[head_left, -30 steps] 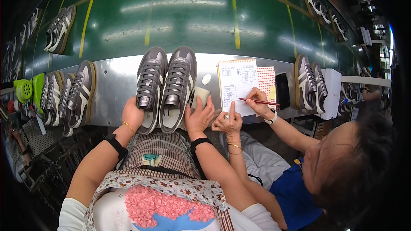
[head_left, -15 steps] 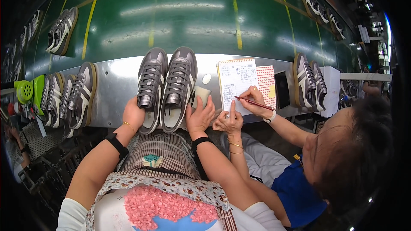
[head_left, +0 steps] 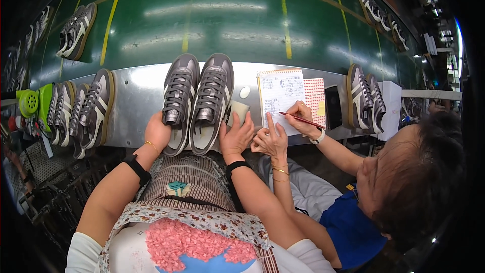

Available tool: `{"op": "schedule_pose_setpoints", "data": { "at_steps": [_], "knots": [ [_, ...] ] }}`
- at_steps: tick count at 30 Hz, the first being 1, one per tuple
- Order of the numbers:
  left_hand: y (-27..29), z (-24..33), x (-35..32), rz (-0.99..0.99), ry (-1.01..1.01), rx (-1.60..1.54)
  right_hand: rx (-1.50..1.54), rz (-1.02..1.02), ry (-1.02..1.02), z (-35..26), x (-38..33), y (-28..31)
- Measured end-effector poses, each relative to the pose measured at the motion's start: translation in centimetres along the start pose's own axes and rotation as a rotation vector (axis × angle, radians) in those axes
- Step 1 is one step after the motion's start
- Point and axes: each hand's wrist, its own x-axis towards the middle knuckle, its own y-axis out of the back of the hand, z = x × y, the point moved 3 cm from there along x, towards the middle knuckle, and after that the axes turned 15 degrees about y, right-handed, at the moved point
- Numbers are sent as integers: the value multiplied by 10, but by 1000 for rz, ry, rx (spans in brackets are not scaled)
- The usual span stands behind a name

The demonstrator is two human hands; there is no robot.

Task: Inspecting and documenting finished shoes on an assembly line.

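Note:
A pair of grey sneakers with white stripes stands side by side on the metal ledge, toes pointing away from me: a left sneaker (head_left: 178, 91) and a right sneaker (head_left: 212, 96). My left hand (head_left: 157, 134) is closed against the outer side of the left one near its heel, its fingertips partly hidden. On the other side, my right hand (head_left: 236, 139) has its fingers spread. Its thumb lies by the right sneaker's heel, and its fingers rest at a beige block (head_left: 237, 111). A small white oval piece (head_left: 244, 92) lies just beyond the block.
At my right a co-worker's hand holds a red pen (head_left: 303, 120) over a written notebook (head_left: 280, 88); the other hand points at the page. A dark phone (head_left: 333, 106) lies beside it. More sneakers (head_left: 96, 108) flank the ledge. Beyond runs a green belt (head_left: 222, 20) with yellow lines.
The belt's yellow lines and the sneakers on it have shifted slightly right. The co-worker's pen and pointing finger have moved a little on the page. My hands have stayed in place.

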Motion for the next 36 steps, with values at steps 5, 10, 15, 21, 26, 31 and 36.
{"op": "schedule_pose_setpoints", "data": {
  "at_steps": [5,10,15,21,26,31,36],
  "knots": [
    [2,3,-3,60,-5,49,8,5,-1,1,0,0],
    [3,5,-5,65,-7,47,3,-2,-1,0,-1,-1],
    [5,6,-7,51,-12,40,10,-2,-2,0,-1,0],
    [5,7,-8,57,-16,48,6,-14,-5,0,-2,0],
    [4,4,-6,50,-22,28,6,-22,-8,0,-2,0],
    [1,1,-3,54,-19,50,2,-14,-4,0,-2,-1],
    [3,1,-5,66,-30,33,-3,-12,-5,0,-3,-1]
  ]
}}
